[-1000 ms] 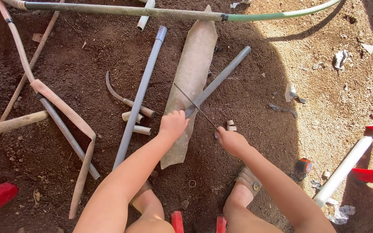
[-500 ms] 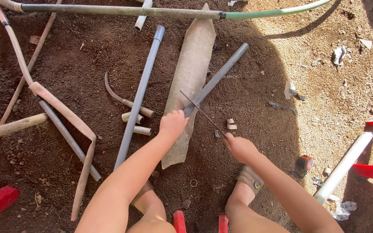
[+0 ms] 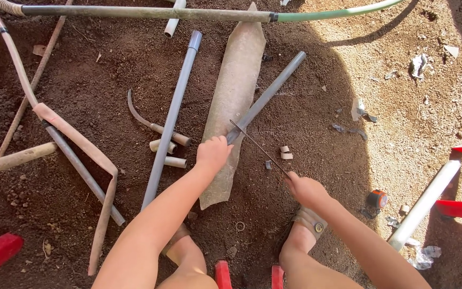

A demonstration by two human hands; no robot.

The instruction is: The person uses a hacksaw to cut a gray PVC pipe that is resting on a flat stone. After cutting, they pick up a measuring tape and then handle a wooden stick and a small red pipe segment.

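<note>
Grey pipe [image 3: 266, 96] on slab [image 3: 236, 96], pinned near its end by closed left hand [image 3: 212, 152]; right hand [image 3: 306, 190] clenched on blade [image 3: 258, 147] set across it; cut apparently unfinished, short offcuts [image 3: 284, 153] beside.

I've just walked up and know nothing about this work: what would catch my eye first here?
First, the two bare arms reaching down at the middle: the left hand grips the near end of a grey pipe lying slantwise across a long curved sheet, while the right hand holds a thin saw blade against it. All around, pipes and a green hose lie scattered on dark soil.
</note>
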